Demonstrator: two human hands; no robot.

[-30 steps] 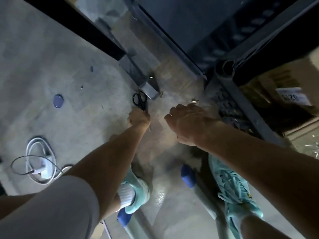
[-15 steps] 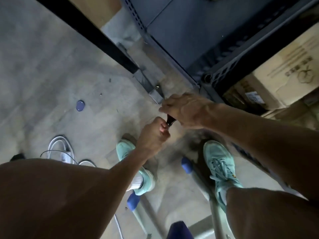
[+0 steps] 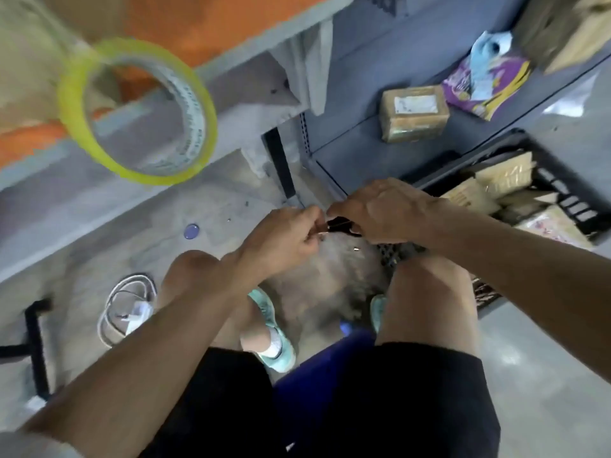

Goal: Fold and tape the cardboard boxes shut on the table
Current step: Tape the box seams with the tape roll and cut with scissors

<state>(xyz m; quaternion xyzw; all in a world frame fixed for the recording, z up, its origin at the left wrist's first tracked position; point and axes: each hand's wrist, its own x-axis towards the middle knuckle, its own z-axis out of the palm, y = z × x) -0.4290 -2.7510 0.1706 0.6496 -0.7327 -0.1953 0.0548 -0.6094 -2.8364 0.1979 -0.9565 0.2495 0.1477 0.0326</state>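
Head view: right hand (image 3: 383,213) grips the black scissors (image 3: 340,224) by the handles. Left hand (image 3: 284,239) pinches their other end. Yellow tape roll (image 3: 137,112) at the desk (image 3: 238,71) edge, blurred. Taped cardboard box (image 3: 413,114) on the shelf (image 3: 357,150), mid-surface.

FYI, non-task stuff in your view:
- White cable coil (image 3: 112,312) on the floor at 8 o'clock, with a white charger plug (image 3: 137,317) lying on it.
- Small blue disc (image 3: 191,231) on the floor at 9 o'clock, well apart from the cable.
- Black tube frame (image 3: 34,345) at the far 8 o'clock edge.
- Grey shelf unit (image 3: 357,153) from 12 to 2 o'clock, with a purple packet (image 3: 486,84) lying on it at 1 o'clock.
- Black slatted crate (image 3: 568,200) at 3 o'clock, holding pale wrapped packets (image 3: 506,180).
- Orange surface (image 3: 205,21) at 11 o'clock, blurred.
- Your teal shoes (image 3: 277,345) are at 6 o'clock, with a blue seat (image 3: 317,378) just beside them.
- There's a tiny metal bit (image 3: 356,249) on the floor at centre; can't tell what it is.
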